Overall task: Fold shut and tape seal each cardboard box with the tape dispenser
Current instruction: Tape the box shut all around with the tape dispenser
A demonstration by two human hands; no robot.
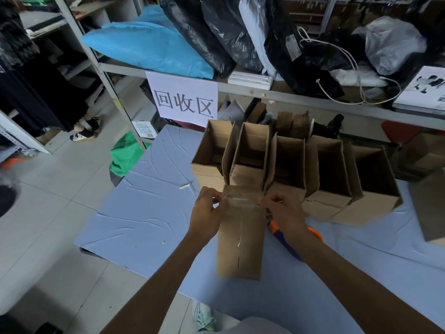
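Between left hand [207, 209], right hand [285, 209]: pinched tape strip [240, 200] over box [240, 244] end.

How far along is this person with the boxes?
Early. Done: the front box has its flaps folded shut. In hand: left hand and right hand pinch a strip of clear tape across its far end. Left: the open boxes behind, none sealed.

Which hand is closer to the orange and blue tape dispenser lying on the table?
Right. The right hand pinches the tape with the tape dispenser lying under its wrist. The left hand pinches the other end, across the box.
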